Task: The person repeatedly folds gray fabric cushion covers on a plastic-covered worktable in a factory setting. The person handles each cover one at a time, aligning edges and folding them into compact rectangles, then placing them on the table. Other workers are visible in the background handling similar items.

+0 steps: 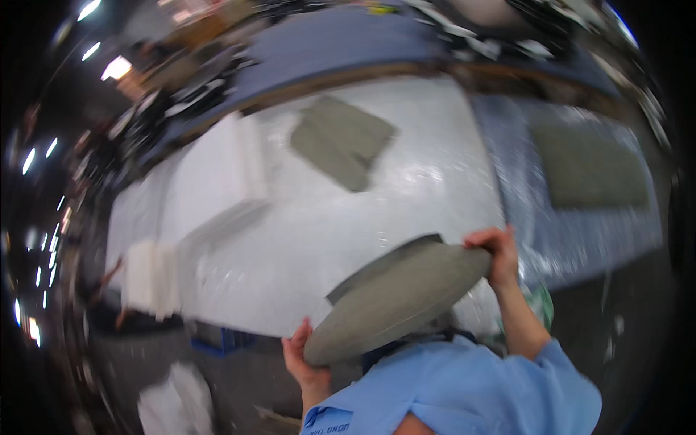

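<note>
I hold a grey-green fabric piece [395, 301] stretched between both hands over the near edge of a white table [304, 239]. My left hand [301, 355] grips its lower left end. My right hand [496, 250] grips its upper right end. The piece sags flat between them, with a dark edge along its top. Light blue sleeves cover my arms at the bottom of the view.
Another grey-green fabric piece [341, 139] lies on the far part of the white table. A third, larger one [591, 170] rests on a blue-grey surface to the right. White stacked material [148, 275] sits at the table's left. A white bag [174, 402] lies on the floor.
</note>
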